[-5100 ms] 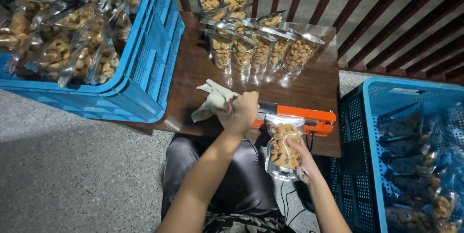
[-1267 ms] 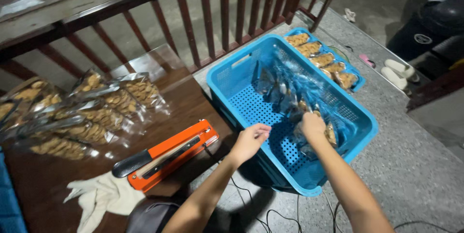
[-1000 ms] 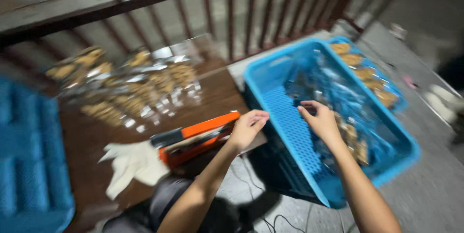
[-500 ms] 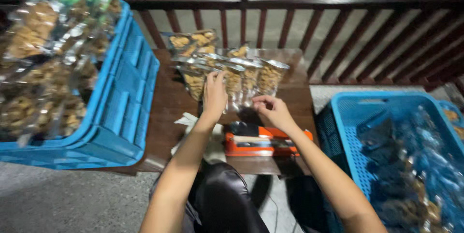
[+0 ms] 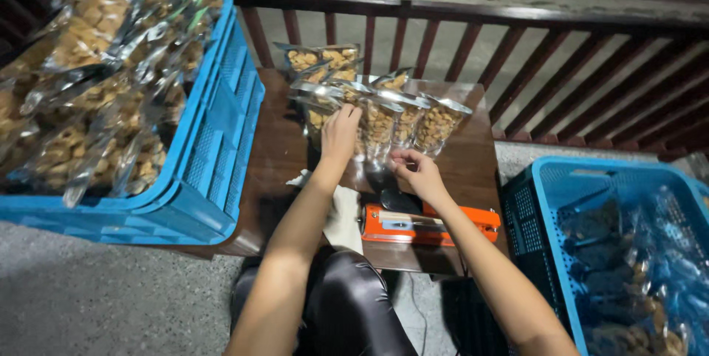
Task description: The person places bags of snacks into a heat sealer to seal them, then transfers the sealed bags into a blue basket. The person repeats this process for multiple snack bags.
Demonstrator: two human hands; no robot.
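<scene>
Two blue crates flank you: the big crate (image 5: 214,149) at nine o'clock is heaped with filled clear snack bags, and the smaller crate (image 5: 550,201) at four o'clock holds a darker batch of bags. Between them sits the dark wooden tabletop (image 5: 277,156), and at twelve o'clock on it a row of open-topped snack pouches (image 5: 399,116) lies overlapping. Your left hand (image 5: 340,133) rests on the pouch at the left end of the row, fingers curled over its top edge; I cannot tell whether that grip has closed on it. Your right hand (image 5: 415,171) hovers just below the row with thumb and fingers pinched close, though nothing shows clearly between them. The orange heat sealer (image 5: 428,224) lies at six o'clock, just beside a white cloth (image 5: 341,212). You seem to be picking one pouch out; next it likely needs its open mouth laid flat across the sealer bar.
</scene>
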